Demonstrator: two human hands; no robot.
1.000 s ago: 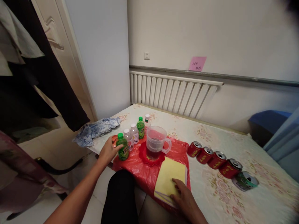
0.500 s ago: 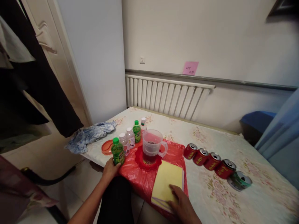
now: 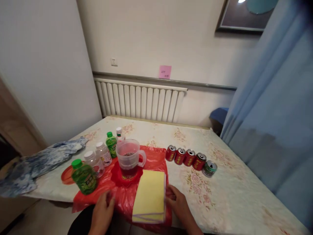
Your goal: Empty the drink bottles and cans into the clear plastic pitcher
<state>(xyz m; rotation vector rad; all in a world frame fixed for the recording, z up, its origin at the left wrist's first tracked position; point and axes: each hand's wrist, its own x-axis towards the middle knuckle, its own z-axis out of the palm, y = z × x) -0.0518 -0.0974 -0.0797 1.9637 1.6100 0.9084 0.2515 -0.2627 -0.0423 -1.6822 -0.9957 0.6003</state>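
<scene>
Your left hand (image 3: 102, 209) is spread; I can't tell whether your right hand (image 3: 179, 204) pinches the yellow rectangular pad (image 3: 149, 194). A translucent plastic jug (image 3: 128, 159) of something dark stands on a red scalloped dish (image 3: 116, 177).

The head camera, close above, looks forward and down across the tabletop (image 3: 234, 199) to the radiator (image 3: 141, 100).
</scene>
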